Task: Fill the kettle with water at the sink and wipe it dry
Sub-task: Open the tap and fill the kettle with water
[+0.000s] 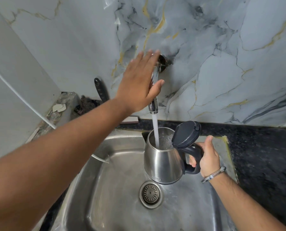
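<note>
A stainless steel kettle (163,162) with a dark handle hangs over the steel sink (115,205), its dark lid (186,135) flipped up. My right hand (205,160) is closed around the handle. A stream of water (155,129) runs from the chrome tap (153,107) straight into the kettle's open mouth. My left hand (139,82) is stretched out flat over the tap's upper part near the wall, fingers apart and holding nothing. The hand hides most of the tap lever.
The round drain strainer (150,193) lies below the kettle. Dark speckled countertop (264,155) runs to the right. At the back left are a black utensil handle (101,90), a dark scrubber (87,104) and a white cord (22,99). Marble wall behind.
</note>
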Motion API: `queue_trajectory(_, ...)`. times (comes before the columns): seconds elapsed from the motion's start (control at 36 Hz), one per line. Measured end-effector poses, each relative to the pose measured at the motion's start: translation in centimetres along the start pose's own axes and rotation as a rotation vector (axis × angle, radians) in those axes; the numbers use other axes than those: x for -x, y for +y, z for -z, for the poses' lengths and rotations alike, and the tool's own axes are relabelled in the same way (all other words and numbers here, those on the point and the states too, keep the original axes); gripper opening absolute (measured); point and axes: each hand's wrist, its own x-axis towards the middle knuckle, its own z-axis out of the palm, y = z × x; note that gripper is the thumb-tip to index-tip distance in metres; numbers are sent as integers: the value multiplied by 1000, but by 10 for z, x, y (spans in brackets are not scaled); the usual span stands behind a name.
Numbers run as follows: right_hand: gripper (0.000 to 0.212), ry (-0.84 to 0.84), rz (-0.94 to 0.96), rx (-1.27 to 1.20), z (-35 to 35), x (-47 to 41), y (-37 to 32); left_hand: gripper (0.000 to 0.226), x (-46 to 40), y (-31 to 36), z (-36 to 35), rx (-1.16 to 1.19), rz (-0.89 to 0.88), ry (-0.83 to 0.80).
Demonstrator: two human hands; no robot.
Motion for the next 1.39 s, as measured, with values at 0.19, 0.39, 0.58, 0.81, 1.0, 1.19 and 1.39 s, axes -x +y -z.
queue_trajectory(0.19,96,-28,-3,22,4,-1,2,41,30,3,-4,721,409,-197)
queue_trajectory(0.39,99,0,3,47,5,-6,3,32,35,-6,-1,957,418,-392)
queue_trajectory(0.58,101,41,-64,82,6,-20,8,38,38,-9,-1,1067,481,-502)
queue_trajectory(0.81,100,-12,-98,46,3,-32,5,19,43,-8,-13,1071,498,-354)
queue_trajectory(1.0,104,47,-98,93,-3,-37,-5,30,46,13,-21,961,629,-122)
queue_trajectory(1.19,86,99,-54,102,-5,-28,-18,58,48,36,-37,616,813,133)
queue_trajectory(1.39,93,104,-82,45,6,-6,-25,58,45,49,-33,365,887,155)
